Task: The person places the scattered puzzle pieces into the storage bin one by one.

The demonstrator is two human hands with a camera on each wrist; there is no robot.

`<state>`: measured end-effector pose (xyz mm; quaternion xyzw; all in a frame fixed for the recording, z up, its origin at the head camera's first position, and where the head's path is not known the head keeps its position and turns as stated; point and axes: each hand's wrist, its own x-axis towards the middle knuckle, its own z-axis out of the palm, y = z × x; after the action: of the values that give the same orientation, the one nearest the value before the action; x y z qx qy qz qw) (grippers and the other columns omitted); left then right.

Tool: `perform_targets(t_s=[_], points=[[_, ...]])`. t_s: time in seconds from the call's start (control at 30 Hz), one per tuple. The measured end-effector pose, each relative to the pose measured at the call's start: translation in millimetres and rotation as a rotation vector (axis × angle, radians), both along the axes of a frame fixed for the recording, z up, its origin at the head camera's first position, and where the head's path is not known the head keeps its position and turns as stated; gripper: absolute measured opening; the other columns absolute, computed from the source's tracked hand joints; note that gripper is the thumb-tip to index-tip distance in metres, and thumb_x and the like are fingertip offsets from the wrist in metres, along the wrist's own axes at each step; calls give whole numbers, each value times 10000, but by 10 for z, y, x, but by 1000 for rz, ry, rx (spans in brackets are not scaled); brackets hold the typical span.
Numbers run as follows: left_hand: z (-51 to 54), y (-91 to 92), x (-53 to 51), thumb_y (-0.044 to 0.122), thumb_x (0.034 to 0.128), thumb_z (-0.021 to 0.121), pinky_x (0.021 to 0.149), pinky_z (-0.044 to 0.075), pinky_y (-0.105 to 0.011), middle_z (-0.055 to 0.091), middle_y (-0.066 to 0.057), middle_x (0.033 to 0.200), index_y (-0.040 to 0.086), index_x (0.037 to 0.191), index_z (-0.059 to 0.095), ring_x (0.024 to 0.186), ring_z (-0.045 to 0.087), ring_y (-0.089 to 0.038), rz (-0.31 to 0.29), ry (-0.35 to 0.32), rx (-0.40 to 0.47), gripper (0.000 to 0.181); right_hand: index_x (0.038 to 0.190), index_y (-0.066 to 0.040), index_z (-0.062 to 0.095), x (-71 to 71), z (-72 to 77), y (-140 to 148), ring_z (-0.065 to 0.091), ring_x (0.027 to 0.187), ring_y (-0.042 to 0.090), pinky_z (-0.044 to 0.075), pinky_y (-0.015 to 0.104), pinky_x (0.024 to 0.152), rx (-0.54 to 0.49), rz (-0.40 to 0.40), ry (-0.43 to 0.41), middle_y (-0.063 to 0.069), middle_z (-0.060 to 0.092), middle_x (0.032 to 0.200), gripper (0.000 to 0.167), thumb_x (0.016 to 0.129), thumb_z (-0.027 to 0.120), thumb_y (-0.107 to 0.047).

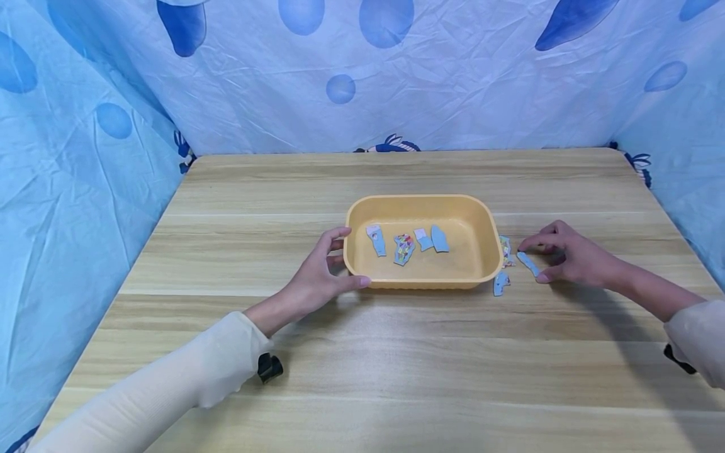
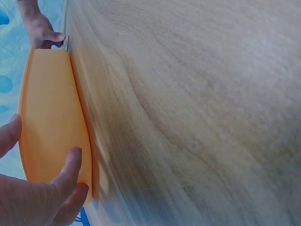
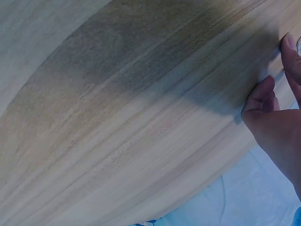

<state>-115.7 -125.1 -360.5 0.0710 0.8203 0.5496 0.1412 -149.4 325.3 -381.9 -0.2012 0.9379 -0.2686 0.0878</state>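
A yellow-orange tray (image 1: pixel 419 283) stands on the table, with several flat puzzle-like pieces lying in it, among them a multicoloured one (image 1: pixel 404 249) and a blue one (image 1: pixel 439 239). My left hand (image 1: pixel 317 277) holds the tray's left end, thumb at the front corner; the left wrist view shows its fingers against the tray wall (image 2: pixel 51 117). Right of the tray, my right hand (image 1: pixel 578 257) pinches a narrow light-blue piece (image 1: pixel 528 263) between thumb and fingers at the table surface. In the right wrist view the hand (image 3: pixel 277 113) is partly cut off and the piece cannot be made out.
Between the tray and my right hand lie a patterned piece (image 1: pixel 506 251), partly hidden by the tray's rim, and a blue piece (image 1: pixel 501 283). The wooden table (image 1: pixel 396 377) ends at a blue patterned curtain (image 1: pixel 453 82) behind and at both sides.
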Motion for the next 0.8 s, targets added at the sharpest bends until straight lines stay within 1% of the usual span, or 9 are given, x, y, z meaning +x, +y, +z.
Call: perform_targets(t_s=[0.17,0.3,0.5,0.7,0.8], points=[[-3,6,2,209,732,853,1098,319,-440,417,-77,1403,198,1467,271,1242,474,-267,6,-4,-3,938,1176,-89,656,16,-6,-14,447,964,238,494,271,724,31,-2,5,125,433,1113,491,720,818,-6],[-5,5,2,205,732,853,1098,321,-440,413,-77,1406,197,1468,270,1244,472,-268,6,-3,1,939,1190,-69,640,39,-2,-33,483,963,271,526,331,725,61,-24,1,136,426,1114,471,749,796,-13],[-2,1,1,204,730,854,1095,325,-442,405,-80,1413,196,1470,269,1247,472,-270,2,-3,9,944,1175,-46,625,63,-4,-48,521,926,278,539,361,712,100,-24,37,144,419,1121,431,774,782,-57],[8,2,6,206,731,854,1097,322,-443,409,-80,1411,199,1467,272,1245,472,-265,3,-2,7,939,1156,-42,630,67,1,-38,521,943,275,534,300,696,107,-36,45,141,403,1141,425,771,787,-126],[7,6,11,206,730,854,1096,325,-445,411,-87,1409,192,1468,271,1246,472,-274,4,2,4,940,1153,-31,637,67,5,-23,526,945,283,523,261,677,79,-51,47,146,403,1139,435,766,799,-145]])
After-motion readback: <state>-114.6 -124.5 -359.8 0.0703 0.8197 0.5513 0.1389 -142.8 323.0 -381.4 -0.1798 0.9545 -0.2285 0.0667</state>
